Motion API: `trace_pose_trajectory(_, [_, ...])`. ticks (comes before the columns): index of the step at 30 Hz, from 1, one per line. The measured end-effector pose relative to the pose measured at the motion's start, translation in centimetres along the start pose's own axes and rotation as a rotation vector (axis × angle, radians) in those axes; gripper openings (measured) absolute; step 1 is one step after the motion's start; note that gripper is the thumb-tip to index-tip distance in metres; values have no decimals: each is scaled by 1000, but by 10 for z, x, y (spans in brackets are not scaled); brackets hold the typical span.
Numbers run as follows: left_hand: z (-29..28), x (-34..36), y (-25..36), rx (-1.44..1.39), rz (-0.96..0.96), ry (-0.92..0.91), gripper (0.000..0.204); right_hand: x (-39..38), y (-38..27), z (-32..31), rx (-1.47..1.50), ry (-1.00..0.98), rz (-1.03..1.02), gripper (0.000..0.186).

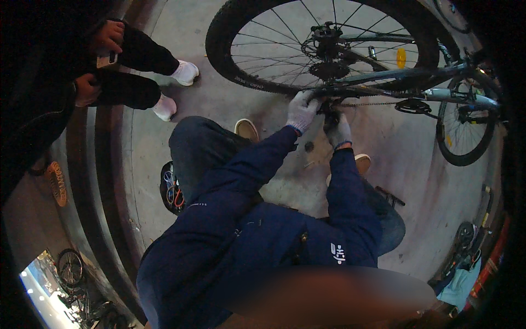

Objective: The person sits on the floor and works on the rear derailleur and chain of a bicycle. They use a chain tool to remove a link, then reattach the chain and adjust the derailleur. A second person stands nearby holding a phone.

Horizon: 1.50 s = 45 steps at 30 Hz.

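My left hand (301, 109), in a pale knitted glove with blue cuff, has its fingers curled at a dark bicycle part (329, 92) below the rear sprockets (327, 70). My right hand (337, 129), also gloved, is closed round the black derailleur (331, 105) where the chain (372, 104) runs; its fingertips are dark and hard to separate from that part. The rear wheel (257, 88), with black tyre and spokes, lies above both hands, attached to the grey-black frame (427, 73). A crank and pedal (410, 107) sit to the right of my hands.
At left another person's legs (148, 57) and white shoes (183, 73) stand near ledges; their hand (107, 38) holds a phone. A black bag of tools (171, 192) is by my left knee. The front wheel (466, 156) is at right, more gear (460, 274) below it.
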State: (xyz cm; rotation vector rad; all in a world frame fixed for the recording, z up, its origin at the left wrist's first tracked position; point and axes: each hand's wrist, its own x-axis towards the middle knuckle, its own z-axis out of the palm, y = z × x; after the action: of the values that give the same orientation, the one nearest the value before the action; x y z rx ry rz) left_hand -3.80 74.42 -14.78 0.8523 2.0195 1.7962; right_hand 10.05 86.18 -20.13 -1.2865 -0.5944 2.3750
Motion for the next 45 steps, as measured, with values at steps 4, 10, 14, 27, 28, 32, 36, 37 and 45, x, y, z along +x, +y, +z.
trace_pose_trajectory(4, [0,3,13,24,17,24,25,-4,-2,3,-23,6,-23,34])
trace_pose_trajectory(10, [3,-1,18,11,-10,63,25,-4,-1,-7,-82,-32,-29,38])
trace_pose_trajectory(14, [-1,0,18,50,83,14,28,-2,-3,-11,-38,-61,-3,41])
trace_pose_trajectory(27, [5,-4,16,-99,-40,-40,27,0,2,-14,43,-65,-31,40])
trace_pose_trajectory(28, [5,-2,16,-71,-32,-34,26,1,1,-13,-5,-53,-22,43])
trace_pose_trajectory(32, [1,-3,17,108,-23,-39,26,-1,2,-12,48,-45,-23,37])
trace_pose_trajectory(36, [-2,-1,18,145,104,-28,26,-5,3,-13,-43,-64,-28,36])
trace_pose_trajectory(37, [-2,-1,18,173,111,-32,27,-6,3,-14,-27,-53,-37,35])
trace_pose_trajectory(45, [5,-2,8,-2,-10,-50,29,-11,-2,-9,-57,-71,-47,38])
